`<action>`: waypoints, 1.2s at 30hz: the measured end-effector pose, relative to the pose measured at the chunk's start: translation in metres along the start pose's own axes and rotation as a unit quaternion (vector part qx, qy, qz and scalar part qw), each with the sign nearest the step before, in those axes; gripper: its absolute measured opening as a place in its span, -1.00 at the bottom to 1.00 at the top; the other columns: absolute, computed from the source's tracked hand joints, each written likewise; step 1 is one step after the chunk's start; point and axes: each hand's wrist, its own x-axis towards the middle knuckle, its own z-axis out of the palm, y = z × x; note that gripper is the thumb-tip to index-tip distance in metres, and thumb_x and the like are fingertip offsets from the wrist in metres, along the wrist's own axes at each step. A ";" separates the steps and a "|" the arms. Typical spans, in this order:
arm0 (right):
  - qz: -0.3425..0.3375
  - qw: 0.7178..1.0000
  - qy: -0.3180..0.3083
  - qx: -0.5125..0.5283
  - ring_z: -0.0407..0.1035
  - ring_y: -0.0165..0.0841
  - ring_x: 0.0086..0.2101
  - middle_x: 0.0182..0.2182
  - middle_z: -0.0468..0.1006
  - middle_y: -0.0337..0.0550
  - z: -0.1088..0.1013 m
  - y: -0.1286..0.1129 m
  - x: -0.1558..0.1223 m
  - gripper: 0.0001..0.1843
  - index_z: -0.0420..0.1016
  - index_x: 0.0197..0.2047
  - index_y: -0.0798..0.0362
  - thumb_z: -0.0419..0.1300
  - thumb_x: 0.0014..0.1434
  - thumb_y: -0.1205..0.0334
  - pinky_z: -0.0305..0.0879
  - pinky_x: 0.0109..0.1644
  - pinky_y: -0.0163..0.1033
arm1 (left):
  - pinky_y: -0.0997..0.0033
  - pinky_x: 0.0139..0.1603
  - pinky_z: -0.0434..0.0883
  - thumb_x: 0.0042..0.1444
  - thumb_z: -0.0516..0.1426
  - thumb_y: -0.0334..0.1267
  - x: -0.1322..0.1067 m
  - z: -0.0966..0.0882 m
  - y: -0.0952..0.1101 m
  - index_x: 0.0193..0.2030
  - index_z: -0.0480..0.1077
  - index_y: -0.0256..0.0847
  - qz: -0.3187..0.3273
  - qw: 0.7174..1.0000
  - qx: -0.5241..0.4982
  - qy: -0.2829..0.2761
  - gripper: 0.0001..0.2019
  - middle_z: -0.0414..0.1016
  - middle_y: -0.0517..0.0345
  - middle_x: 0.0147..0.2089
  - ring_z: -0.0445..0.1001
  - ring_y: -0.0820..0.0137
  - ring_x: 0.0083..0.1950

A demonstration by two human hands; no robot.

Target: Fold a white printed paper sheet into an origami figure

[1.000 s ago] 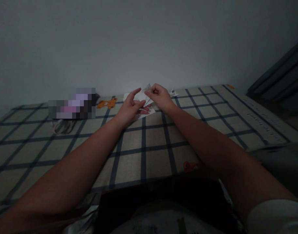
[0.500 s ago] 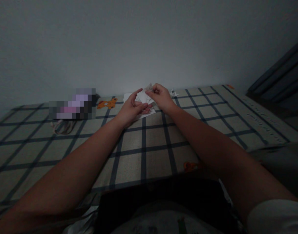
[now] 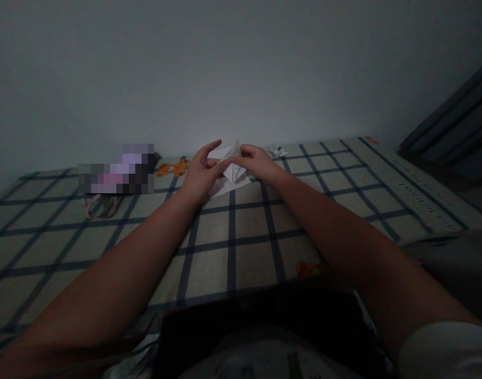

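A folded piece of white paper (image 3: 233,169), pointed at top and bottom, is held between my two hands over the far part of the checked cloth. My left hand (image 3: 205,171) pinches its left side with the thumb in front, while one finger sticks up. From the right, my right hand (image 3: 257,160) grips the other side, its fingers curled and partly hidden. Beneath the folded piece lies a flat sheet of printed white paper (image 3: 221,188). A small folded paper figure (image 3: 280,151) sits just right of my right hand, apart from it.
The checked cloth (image 3: 209,226) with orange bear prints covers the surface up to the pale wall (image 3: 241,68). At the left is a blurred-out purple and pink item (image 3: 122,168) with a loop of cord (image 3: 101,206) before it. Dark folded fabric (image 3: 458,121) hangs at the right.
The folded paper has moved slightly left and down and now shows as a pointed diamond. My left thumb has risen onto it; my right hand has shifted a little left.
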 end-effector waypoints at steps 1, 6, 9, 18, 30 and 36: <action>0.003 1.000 -0.001 0.019 0.34 -0.46 -0.39 -0.41 0.44 -0.28 0.000 0.001 0.000 -0.82 0.41 -0.30 0.09 0.28 0.12 0.18 0.28 -0.31 -0.34 | 0.50 -0.42 0.44 -0.07 0.37 -0.09 0.001 -0.001 -0.002 0.23 0.36 -0.12 0.004 1.000 -0.004 0.005 -0.31 0.52 0.23 -0.46 0.45 0.47 -0.51; 0.014 0.998 0.031 0.050 0.38 -0.48 -0.39 -0.42 0.46 -0.30 0.000 0.002 0.002 -0.84 0.40 -0.29 0.07 0.30 0.11 0.22 0.36 -0.32 -0.36 | 0.43 -0.33 0.49 -0.09 0.36 -0.15 0.006 -0.002 -0.007 -0.01 0.51 -0.22 -0.012 0.998 -0.030 0.050 -0.54 0.54 0.17 -0.41 0.49 0.44 -0.43; 0.015 0.998 0.045 0.037 0.37 -0.49 -0.41 -0.45 0.46 -0.30 -0.001 0.001 0.003 -0.83 0.40 -0.34 0.08 0.32 0.09 0.23 0.37 -0.31 -0.37 | 0.42 -0.32 0.49 -0.11 0.37 -0.17 0.007 -0.001 -0.006 -0.15 0.55 -0.27 -0.033 0.996 -0.055 0.061 -0.63 0.58 0.11 -0.32 0.52 0.42 -0.37; 0.025 0.999 0.040 0.002 0.38 -0.48 -0.39 -0.39 0.52 -0.25 0.000 -0.006 0.000 -0.86 0.51 -0.24 0.11 0.17 0.11 0.41 0.37 -0.27 -0.35 | 0.56 -0.45 0.39 -0.16 0.27 -0.34 0.004 0.000 0.005 -0.31 0.56 -0.22 -0.059 0.993 -0.091 0.052 -0.81 0.53 0.20 -0.39 0.43 0.51 -0.44; 0.028 0.997 0.038 -0.059 0.41 -0.43 -0.38 -0.33 0.58 -0.17 -0.002 -0.007 -0.001 -0.78 0.58 -0.16 0.10 0.13 0.19 0.30 0.40 -0.24 -0.29 | 0.42 -0.28 0.47 -0.10 0.31 -0.31 0.006 0.000 -0.002 -0.03 0.48 -0.25 -0.043 0.995 -0.084 0.027 -0.58 0.57 0.11 -0.31 0.50 0.45 -0.38; 0.045 0.998 0.033 0.009 0.43 -0.45 -0.37 -0.36 0.55 -0.21 -0.001 0.002 0.004 -0.87 0.51 -0.19 0.09 0.26 0.15 0.30 0.40 -0.27 -0.34 | 0.33 -0.19 0.52 -0.05 0.31 -0.31 0.004 -0.001 -0.002 0.13 0.37 -0.22 -0.017 0.997 -0.074 0.003 -0.46 0.60 0.08 -0.27 0.56 0.40 -0.34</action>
